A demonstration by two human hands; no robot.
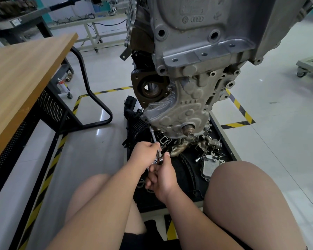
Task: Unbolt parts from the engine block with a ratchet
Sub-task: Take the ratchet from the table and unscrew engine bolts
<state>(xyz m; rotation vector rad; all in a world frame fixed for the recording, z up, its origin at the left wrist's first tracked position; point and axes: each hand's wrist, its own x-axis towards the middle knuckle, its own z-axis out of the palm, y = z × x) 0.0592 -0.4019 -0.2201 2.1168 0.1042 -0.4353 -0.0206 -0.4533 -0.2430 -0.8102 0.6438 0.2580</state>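
A grey engine block (197, 73) stands upright in front of me on a black tray (222, 130). A chrome ratchet (159, 160) carries a long extension bar (153, 135) that reaches up to the lower left corner of the block's cover. My left hand (145, 152) pinches the extension bar near the ratchet head. My right hand (162, 175) grips the ratchet's handle just below the head, and most of the handle is hidden inside the fist.
Loose removed parts and bolts (210, 160) lie on the tray to the right of my hands, with a black plastic part (134, 121) at the left. A wooden table (23, 76) stands at the left. Yellow-black tape (242, 112) marks the floor. My knees frame the tray.
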